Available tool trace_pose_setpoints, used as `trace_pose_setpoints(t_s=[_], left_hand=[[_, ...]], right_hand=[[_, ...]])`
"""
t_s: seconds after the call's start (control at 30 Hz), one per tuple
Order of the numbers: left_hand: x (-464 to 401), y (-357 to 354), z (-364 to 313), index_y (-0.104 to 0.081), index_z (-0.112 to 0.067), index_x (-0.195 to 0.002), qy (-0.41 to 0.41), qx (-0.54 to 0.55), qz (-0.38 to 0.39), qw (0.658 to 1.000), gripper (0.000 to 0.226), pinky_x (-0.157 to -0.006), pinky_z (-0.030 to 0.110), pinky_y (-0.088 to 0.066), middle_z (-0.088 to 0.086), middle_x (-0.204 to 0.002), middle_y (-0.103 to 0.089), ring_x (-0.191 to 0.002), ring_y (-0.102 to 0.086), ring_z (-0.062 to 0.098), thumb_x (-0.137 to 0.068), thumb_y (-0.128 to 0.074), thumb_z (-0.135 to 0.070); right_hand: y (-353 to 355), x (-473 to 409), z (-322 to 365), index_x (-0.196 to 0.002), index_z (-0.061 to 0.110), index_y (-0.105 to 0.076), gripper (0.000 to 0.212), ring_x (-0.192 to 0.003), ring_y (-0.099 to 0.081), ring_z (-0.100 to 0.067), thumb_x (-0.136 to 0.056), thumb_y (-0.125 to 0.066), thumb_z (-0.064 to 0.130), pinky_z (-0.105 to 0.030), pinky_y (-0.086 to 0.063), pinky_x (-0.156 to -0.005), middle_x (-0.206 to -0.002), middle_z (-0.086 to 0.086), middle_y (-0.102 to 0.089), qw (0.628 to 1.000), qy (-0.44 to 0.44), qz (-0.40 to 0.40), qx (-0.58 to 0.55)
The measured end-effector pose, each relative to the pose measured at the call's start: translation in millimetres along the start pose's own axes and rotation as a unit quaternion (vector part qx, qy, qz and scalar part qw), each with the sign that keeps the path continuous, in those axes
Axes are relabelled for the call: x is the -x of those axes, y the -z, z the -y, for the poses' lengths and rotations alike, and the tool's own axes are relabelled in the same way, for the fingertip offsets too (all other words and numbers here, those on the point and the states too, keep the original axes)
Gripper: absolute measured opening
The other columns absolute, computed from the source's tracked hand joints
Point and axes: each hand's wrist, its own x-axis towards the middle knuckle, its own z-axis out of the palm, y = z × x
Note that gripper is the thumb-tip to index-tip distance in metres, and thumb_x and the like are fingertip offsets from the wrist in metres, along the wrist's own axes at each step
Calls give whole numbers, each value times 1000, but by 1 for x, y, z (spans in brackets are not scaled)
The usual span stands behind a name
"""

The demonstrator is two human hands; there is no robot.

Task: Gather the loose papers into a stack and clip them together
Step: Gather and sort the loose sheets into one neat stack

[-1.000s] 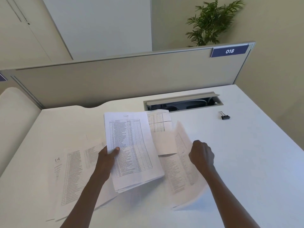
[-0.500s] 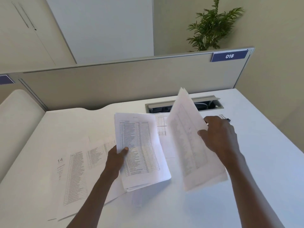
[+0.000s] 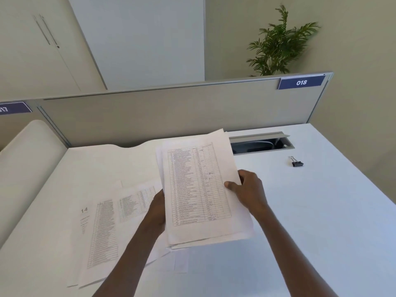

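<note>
We see a stack of printed sheets (image 3: 199, 189), tables facing up, held tilted above the tabletop (image 3: 321, 221). At its 8 o'clock, loose papers (image 3: 102, 228) lie flat, overlapping. At 2 o'clock, well apart, rests a black binder clip (image 3: 297, 163).

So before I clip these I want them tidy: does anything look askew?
Yes. The held stack is uneven, its sheets fanned at the top and bottom edges. More loose sheets lie on the desk to its left, ungathered. The binder clip sits apart.
</note>
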Motion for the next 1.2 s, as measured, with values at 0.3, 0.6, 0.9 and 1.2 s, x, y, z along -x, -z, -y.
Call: trace_pose_setpoints(t_s=[0.3, 0.6, 0.9, 1.2], left_hand=[[3, 12, 5, -72, -10, -105, 22, 40, 5, 999, 18, -67, 35, -58, 13, -98, -76, -91, -73, 31, -95, -58, -18], [-7, 29, 22, -65, -14, -127, 106, 161, 44, 980, 42, -104, 52, -45, 14, -126, -68, -119, -63, 34, -98, -53, -42], [-18, 45, 42, -65, -2, -120, 70, 88, -27, 993, 29, -94, 49, -53, 18, -116, -71, -107, -69, 34, -92, -61, -2], [-32, 66, 45, -66, -4, -118, 60, 89, -61, 992, 28, -93, 48, -52, 15, -113, -73, -106, -69, 33, -91, -61, -2]], right_hand=[[-32, -3, -22, -120, 16, -58, 50, -98, -68, -22, -75, -81, 18, -41, -57, -86, -113, -3, -71, 993, -35, 22, -115], [-57, -6, -28, -108, 15, -62, 37, -91, -69, -20, -75, -80, 15, -37, -58, -81, -103, 1, -71, 996, -15, 6, -86], [-76, -42, -59, -74, 9, -63, 31, -84, -64, -28, -81, -72, 38, -35, -52, -81, -83, -5, -73, 994, -102, -19, 27], [-100, -78, -93, -117, 0, -53, 58, -118, -46, -35, -85, -68, 46, -42, -49, -87, -121, -18, -51, 962, -128, -75, 230]])
